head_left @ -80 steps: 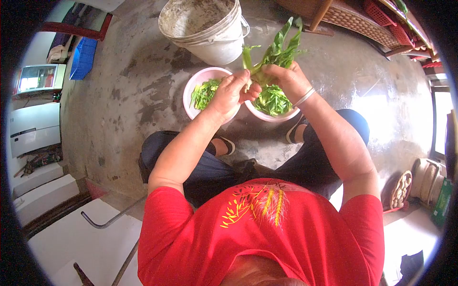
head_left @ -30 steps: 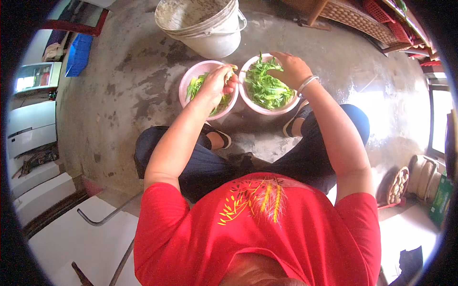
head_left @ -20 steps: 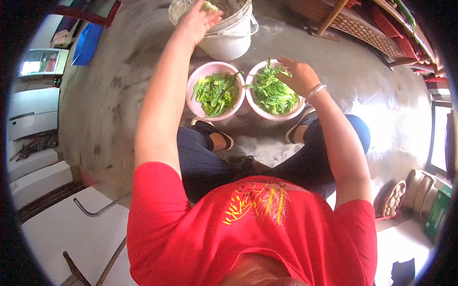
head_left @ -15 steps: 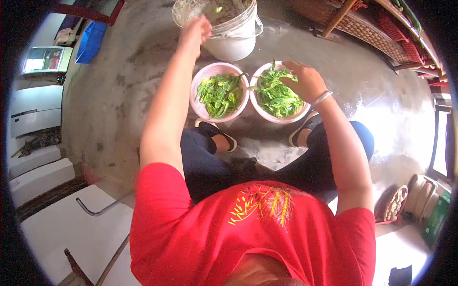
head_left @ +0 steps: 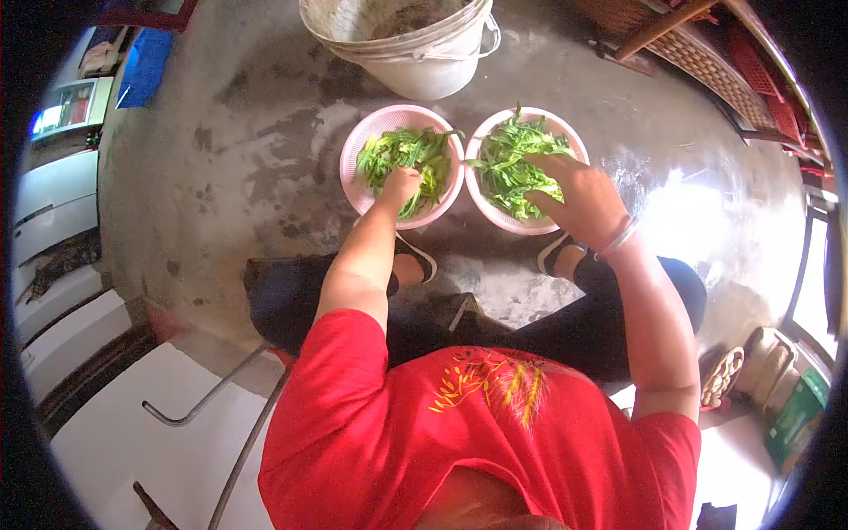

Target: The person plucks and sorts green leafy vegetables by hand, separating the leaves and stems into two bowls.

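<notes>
"Head view, hands first. Where was the left hand [head_left: 403, 183]?"

"Upper middle of the frame, down at the cut greens [head_left: 430, 157] in the left pink basket [head_left: 357, 146]. Back of the hand up, fingertips lost among the leaves. Could not tell whether it was closed on any."

"And the right hand [head_left: 583, 196]?"

"Wide. Thumb and fingers stood apart over the leafy heap [head_left: 508, 163] in the right pink basket [head_left: 531, 227], reaching in from its right side. Contact with the leaves, could not tell. Noted a pale bracelet [head_left: 618, 238] on that wrist."

"How did the baskets lie?"

"Side by side on the grey floor [head_left: 265, 163], rims close together, ahead of the person's shoes. A dirty white bucket [head_left: 433, 75] stood just beyond the left one, at the top of the frame, its wire handle toward the right."

"Anything farther out?"

"Blue container [head_left: 147, 69], upper left. Woven furniture [head_left: 698, 57], upper right. Red shirt [head_left: 495, 433] with a yellow wheat print, lower middle."
</notes>
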The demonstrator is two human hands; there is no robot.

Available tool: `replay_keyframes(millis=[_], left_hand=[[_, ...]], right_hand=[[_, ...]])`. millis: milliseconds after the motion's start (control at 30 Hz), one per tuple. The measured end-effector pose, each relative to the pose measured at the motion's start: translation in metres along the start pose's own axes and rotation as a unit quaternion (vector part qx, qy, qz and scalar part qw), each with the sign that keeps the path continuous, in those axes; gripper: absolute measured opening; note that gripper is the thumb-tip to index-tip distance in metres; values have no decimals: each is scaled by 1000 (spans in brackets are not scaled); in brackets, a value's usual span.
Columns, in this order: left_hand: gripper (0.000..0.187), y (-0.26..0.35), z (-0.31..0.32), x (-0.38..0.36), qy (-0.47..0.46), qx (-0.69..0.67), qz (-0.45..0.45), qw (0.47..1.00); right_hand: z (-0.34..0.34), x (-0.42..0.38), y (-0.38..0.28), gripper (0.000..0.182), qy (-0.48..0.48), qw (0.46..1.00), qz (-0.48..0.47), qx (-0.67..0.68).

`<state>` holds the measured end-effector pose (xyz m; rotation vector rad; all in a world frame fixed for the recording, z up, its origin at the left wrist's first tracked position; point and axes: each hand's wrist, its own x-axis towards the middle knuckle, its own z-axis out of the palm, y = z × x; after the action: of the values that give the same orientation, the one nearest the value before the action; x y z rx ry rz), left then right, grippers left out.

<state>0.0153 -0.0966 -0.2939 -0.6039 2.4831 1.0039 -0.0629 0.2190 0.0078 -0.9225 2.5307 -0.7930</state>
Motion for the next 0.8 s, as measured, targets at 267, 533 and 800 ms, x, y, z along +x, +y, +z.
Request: replay_keyframes(millis=[267,533,800], left_hand=[[44,27,30,6,40,129,-160,978],[27,17,0,23,-46,-90,-73,992],[23,151,-114,-45,-281,-340,-52,896]], right_hand=[[-3,10,0,39,-47,999,21,6],[-1,9,3,36,-25,1000,-13,5],[-3,2,1,39,-4,1000,-26,-9]])
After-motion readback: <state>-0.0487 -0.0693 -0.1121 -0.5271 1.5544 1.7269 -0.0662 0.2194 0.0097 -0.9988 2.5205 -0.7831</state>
